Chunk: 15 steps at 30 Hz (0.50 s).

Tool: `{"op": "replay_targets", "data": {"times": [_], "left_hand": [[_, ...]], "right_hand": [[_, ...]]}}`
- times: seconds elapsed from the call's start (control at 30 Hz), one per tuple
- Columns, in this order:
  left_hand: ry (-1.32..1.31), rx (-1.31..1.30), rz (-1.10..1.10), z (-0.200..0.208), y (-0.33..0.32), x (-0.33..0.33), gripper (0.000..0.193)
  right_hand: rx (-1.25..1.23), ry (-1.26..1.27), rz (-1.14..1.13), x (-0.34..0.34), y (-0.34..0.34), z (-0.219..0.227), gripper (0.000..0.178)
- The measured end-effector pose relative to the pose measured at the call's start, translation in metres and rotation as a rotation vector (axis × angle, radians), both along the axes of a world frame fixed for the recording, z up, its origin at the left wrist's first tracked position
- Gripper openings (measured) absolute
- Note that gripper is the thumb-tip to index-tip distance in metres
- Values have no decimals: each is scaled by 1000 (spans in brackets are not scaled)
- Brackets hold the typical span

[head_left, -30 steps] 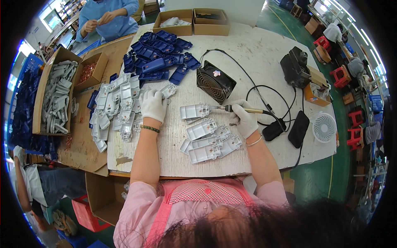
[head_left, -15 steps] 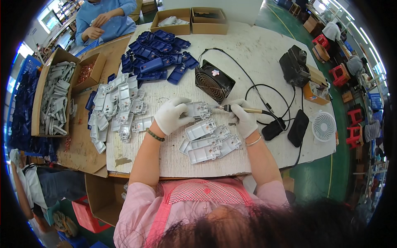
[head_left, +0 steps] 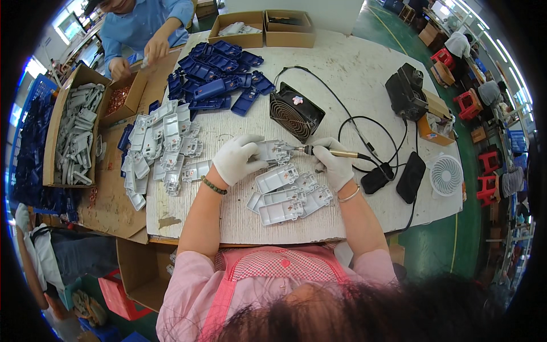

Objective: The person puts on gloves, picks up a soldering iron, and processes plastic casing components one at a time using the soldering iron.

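My gloved left hand point(head_left: 238, 159) pinches a light grey plastic housing point(head_left: 270, 151) by its left end on the white table. In my gloved right hand point(head_left: 335, 163) is a soldering iron point(head_left: 344, 153), gripped like a pen, its tip pointing left at the housing's right end. Whether the tip touches is too small to tell. Just below my hands lie several more grey housings point(head_left: 279, 204), open side up and partly overlapping. Another single housing point(head_left: 197, 170) rests left of my left wrist. A black fan with a round grille point(head_left: 296, 112) stands just beyond the iron.
Heaps of grey housings point(head_left: 162, 142) and blue housings point(head_left: 213, 77) cover the table's left side. Cartons point(head_left: 51, 134) line the far left. A black soldering station point(head_left: 405, 88), cables, a dark phone-like slab point(head_left: 410, 177) and a small white fan point(head_left: 446, 174) occupy the right. A co-worker point(head_left: 142, 28) sits across.
The soldering iron's tip and my right hand have shifted very slightly. Across the table, the co-worker's hands have parted and reached down toward the small carton of copper-coloured parts.
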<state>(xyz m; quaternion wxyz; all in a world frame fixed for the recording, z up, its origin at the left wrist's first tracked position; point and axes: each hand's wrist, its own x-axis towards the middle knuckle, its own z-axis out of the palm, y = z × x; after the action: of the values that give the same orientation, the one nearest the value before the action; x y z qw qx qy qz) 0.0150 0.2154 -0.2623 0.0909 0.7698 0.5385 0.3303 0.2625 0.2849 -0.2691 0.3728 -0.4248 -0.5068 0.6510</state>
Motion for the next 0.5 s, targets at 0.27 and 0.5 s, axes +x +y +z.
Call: {"op": "replay_targets", "data": {"times": [0.27, 0.5], "left_hand": [[29, 8, -5, 2, 0, 0, 26], [29, 18, -27, 0, 2, 0, 25]], "right_hand": [[-6, 21, -3, 0, -1, 0, 12], [58, 4, 52, 2, 0, 0, 12]]}}
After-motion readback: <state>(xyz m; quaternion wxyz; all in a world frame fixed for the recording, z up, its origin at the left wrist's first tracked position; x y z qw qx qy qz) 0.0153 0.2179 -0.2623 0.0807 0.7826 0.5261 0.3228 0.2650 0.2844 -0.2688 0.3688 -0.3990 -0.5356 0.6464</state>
